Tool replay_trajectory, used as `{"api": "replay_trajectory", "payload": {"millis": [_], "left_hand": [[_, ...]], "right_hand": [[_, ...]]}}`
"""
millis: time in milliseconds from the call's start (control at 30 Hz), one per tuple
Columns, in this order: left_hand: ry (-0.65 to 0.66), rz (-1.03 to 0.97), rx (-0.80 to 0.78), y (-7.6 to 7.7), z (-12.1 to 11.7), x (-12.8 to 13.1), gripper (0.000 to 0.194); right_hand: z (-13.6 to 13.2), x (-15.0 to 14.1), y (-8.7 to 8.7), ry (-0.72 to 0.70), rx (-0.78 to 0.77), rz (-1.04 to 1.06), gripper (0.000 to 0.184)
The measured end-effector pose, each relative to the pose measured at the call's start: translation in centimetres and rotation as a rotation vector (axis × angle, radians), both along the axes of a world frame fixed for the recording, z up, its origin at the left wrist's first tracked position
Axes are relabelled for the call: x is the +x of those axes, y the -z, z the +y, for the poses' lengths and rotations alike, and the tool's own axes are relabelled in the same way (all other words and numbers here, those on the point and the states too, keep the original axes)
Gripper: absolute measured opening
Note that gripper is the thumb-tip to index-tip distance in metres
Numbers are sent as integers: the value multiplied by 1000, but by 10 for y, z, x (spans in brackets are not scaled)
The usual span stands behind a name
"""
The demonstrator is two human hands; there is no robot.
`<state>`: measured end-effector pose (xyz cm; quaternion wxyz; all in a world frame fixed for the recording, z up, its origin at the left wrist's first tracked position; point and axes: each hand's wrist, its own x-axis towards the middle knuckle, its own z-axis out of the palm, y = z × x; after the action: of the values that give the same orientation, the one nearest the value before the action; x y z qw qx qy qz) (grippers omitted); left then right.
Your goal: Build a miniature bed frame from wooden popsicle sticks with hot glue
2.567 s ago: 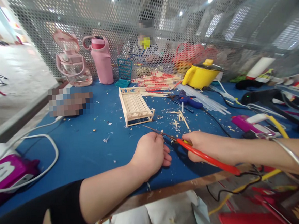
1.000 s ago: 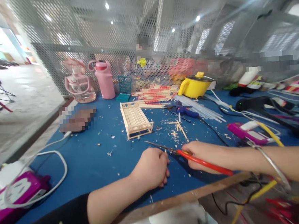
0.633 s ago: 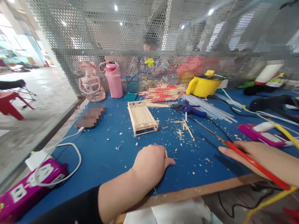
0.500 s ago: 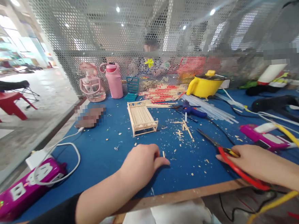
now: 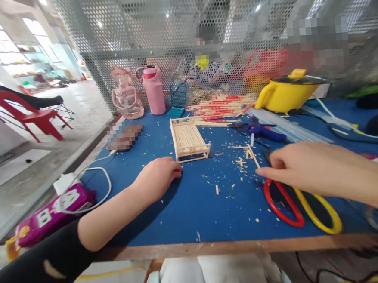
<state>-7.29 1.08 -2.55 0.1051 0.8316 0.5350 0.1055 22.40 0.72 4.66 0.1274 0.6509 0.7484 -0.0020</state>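
Note:
My left hand [image 5: 157, 178] rests on the blue table with its fingers curled together, just in front of a small bed-shaped frame made of wooden sticks [image 5: 190, 139]. What its fingertips hold, if anything, is hidden. My right hand [image 5: 302, 163] hovers over the scissors [image 5: 284, 204], thumb stretched out and apart from the bent fingers. The scissors lie on the table, their red and yellow handles towards me and the blades mostly covered by that hand. Close to the thumb tip is a thin wooden stick [image 5: 254, 156]. A short cut piece [image 5: 217, 190] lies between the hands.
Printed chopsticks [image 5: 220, 107] are piled at the back. Right of them lie a blue glue gun [image 5: 266, 129], clear glue sticks [image 5: 291, 123] and a yellow pot [image 5: 289, 93]. Two bottles [image 5: 153, 92] stand back left. A purple power strip [image 5: 54, 211] with a white cable sits left.
My right hand has let go of the scissors, which now lie on the table, and moved up towards the sticks. My left hand has shifted left, nearer the stick frame. The view has turned somewhat.

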Motion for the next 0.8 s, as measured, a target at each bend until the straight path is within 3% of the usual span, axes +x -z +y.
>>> {"api": "replay_trajectory", "payload": {"millis": [67, 133, 233, 300, 367, 567, 800], "left_hand": [[-12, 3, 4, 0, -2, 5, 26], [16, -46, 51, 0, -8, 12, 25], [81, -194, 338, -2, -20, 24, 23], [122, -232, 564, -3, -24, 31, 21], [162, -246, 688, -4, -24, 35, 21], [200, -300, 718, -4, -12, 40, 21], [251, -438, 751, -7, -9, 46, 15]], "right_hand": [[2, -21, -2, -79, 85, 145, 43], [4, -41, 1, -193, 49, 388, 36], [10, -61, 12, -292, -162, 768, 28], [14, -68, 21, -282, -295, 948, 29], [18, -71, 27, -243, -349, 1076, 29], [25, -66, 33, -102, -507, 1403, 29], [31, -59, 42, -186, -599, 1547, 24]]}}
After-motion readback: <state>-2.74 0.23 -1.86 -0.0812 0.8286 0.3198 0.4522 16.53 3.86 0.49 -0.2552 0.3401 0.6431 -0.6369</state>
